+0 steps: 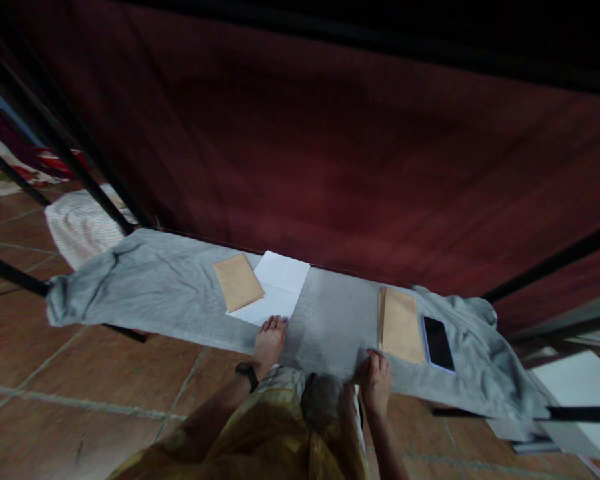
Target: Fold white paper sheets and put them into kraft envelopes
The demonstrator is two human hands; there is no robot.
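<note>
My left hand (270, 341), with a dark watch (247, 375) on its wrist, rests its fingertips at the near edge of a creased white sheet of paper (285, 273). The fingers lie flat, open. A brown envelope (239, 283) covers the sheet's left part. My right hand (377, 377) lies at the near edge of the grey cloth, its fingers loosely bent and apart, close to the lower left corner of a small stack of brown envelopes (401, 325). Nothing shows in its grasp. Just right of that stack lies a phone (438, 343) with a dark screen.
Grey cloth (165, 287) covers the narrow surface, bunched at both ends. Behind it hangs a dark red curtain (330, 167). Black metal bars (65, 147) stand at left. A striped cloth (83, 223) hangs there; a white panel (585, 393) is at lower right above the tiled floor (105, 373).
</note>
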